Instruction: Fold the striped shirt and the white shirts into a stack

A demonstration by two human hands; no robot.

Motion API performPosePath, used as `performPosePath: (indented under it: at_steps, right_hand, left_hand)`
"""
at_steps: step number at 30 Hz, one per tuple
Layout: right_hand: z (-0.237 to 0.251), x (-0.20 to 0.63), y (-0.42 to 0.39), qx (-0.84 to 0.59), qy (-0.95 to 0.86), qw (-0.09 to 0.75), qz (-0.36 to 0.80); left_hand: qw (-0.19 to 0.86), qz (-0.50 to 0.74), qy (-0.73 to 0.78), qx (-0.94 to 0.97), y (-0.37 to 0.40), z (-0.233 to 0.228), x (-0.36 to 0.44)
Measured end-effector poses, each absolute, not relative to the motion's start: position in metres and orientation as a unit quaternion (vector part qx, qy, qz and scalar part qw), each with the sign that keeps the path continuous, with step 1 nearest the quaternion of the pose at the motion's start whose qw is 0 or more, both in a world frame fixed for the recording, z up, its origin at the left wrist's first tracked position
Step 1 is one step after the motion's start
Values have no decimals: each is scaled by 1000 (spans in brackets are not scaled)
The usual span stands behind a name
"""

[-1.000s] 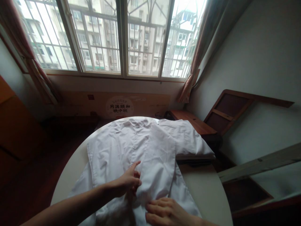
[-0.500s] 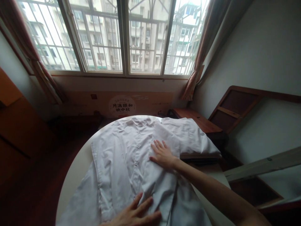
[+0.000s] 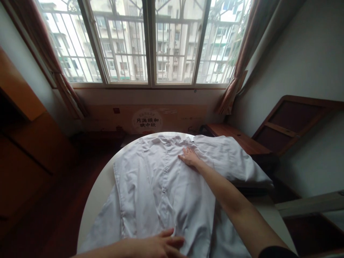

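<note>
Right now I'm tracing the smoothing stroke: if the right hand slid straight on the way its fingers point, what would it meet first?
The right hand, flat on the white shirt, points up-left; it would probably meet the shirt's collar first, then the round table's far edge.

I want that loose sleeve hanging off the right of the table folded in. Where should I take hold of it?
Probably pinch the sleeve near its outer end, coming from the right, where it drapes past the table edge and lifts free. The right hand lies flat by the shoulder; the left hand presses the hem.

Big window (image 3: 150,43) with bars at the back, curtains (image 3: 236,68) at its sides. Cardboard box (image 3: 146,120) under it. Brown wooden bench (image 3: 239,138) on the right.
</note>
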State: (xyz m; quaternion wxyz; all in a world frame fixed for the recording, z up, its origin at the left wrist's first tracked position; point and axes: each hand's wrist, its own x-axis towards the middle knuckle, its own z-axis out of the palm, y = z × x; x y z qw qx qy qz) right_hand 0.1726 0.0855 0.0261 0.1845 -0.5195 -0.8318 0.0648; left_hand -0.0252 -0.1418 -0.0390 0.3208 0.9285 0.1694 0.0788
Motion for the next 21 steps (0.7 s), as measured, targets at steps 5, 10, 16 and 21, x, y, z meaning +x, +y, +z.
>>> performPosePath:
  at_steps: [5, 10, 16, 21]
  right_hand:
    - [19, 141, 46, -467, -867, 164, 63]
    - [9, 64, -46, -98, -981, 152, 70]
    - [-6, -35, -92, 118, -987, 51, 91]
    - [-6, -81, -92, 79, -990, -16, 117]
  left_hand:
    - [209, 312, 608, 700, -37, 51, -98]
    - [162, 311, 739, 574, 24, 66, -169]
    - [181, 265, 804, 500, 52, 43, -204]
    - [300, 217, 811, 452, 84, 25, -225]
